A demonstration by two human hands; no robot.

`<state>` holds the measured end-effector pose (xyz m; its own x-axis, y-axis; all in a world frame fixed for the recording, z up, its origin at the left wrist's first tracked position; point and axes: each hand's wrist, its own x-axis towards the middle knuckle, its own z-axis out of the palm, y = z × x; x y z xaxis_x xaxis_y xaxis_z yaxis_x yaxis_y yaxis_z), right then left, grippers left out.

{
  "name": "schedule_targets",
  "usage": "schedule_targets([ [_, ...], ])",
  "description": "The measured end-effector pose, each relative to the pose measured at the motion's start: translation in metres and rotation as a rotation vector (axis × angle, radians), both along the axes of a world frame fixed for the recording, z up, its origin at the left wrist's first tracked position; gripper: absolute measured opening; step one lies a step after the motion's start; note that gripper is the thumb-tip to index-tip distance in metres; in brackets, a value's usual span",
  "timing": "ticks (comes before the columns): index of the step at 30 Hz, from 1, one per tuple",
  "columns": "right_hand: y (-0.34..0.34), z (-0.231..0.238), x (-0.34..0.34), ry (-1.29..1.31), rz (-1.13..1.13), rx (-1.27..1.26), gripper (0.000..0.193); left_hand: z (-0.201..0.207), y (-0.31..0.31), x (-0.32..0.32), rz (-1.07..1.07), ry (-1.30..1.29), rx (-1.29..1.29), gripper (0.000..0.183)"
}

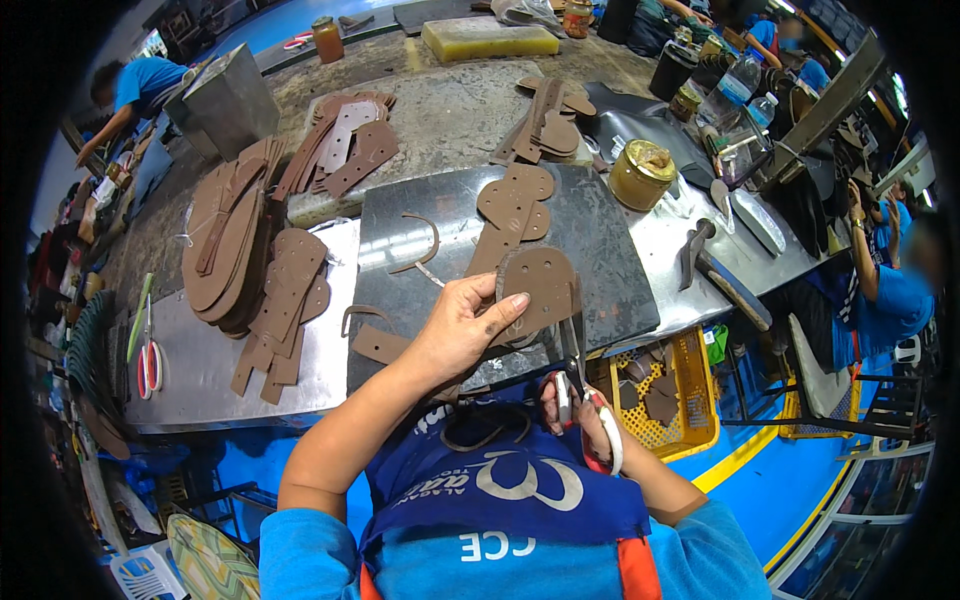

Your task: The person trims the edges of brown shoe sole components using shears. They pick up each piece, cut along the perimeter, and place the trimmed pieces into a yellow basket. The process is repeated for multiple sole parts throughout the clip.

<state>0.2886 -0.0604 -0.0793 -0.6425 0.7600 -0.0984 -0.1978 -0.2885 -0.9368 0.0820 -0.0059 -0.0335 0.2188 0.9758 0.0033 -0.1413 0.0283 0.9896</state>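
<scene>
My left hand (473, 322) pinches a brown leather piece (540, 283) with a rounded end and small punched holes, thumb on top. In my right hand (583, 418) is a pair of scissors (606, 428) with red and white handles. Their blades (571, 345) point away from me and meet the right edge of the leather; whether they are fully closed is hard to see. Beyond the held piece, more punched brown pieces (514, 203) lie on a dark square board (610, 255). Thin curled offcuts (418, 245) rest on the board's left side.
Stacks of brown cut pieces (225, 245) (285, 290) lie left, near a second pair of scissors (149, 367). A glue jar (642, 175) and a hammer (735, 290) are on the right. Below the table's edge stands a yellow crate (690, 415) with scraps. Other people work at both sides.
</scene>
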Motion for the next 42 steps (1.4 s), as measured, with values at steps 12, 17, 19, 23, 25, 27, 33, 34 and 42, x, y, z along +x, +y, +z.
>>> schedule_targets([
  [12,0.000,0.000,-0.002,0.001,-0.056,0.001,0.064,-0.003,-0.004,0.004,0.043,-0.047,0.037,0.022],
  [17,-0.002,0.005,-0.003,-0.056,-0.118,0.022,0.066,-0.002,-0.011,0.008,0.054,0.025,0.095,0.021],
  [19,-0.001,0.005,-0.004,-0.017,-0.086,0.010,0.066,-0.001,-0.012,0.010,0.050,0.036,0.096,0.021],
  [23,-0.003,0.001,-0.008,0.087,-0.088,-0.036,0.066,0.000,-0.012,0.012,0.050,0.088,0.092,0.020],
  [25,-0.004,0.000,-0.008,0.073,-0.099,-0.054,0.066,0.001,-0.012,0.012,0.051,0.102,0.096,0.020],
  [27,-0.004,-0.001,-0.007,0.046,-0.104,-0.054,0.067,0.003,-0.012,0.011,0.046,0.071,0.107,0.020],
  [33,-0.002,0.004,-0.002,-0.099,-0.118,0.043,0.071,0.008,-0.013,0.008,0.034,0.132,0.094,0.020],
  [34,-0.002,0.005,-0.001,-0.120,-0.117,0.048,0.071,0.008,-0.013,0.008,0.031,0.111,0.081,0.020],
  [42,-0.001,0.007,0.003,-0.222,-0.123,0.100,0.069,0.008,-0.012,0.002,0.006,0.165,0.093,0.020],
])
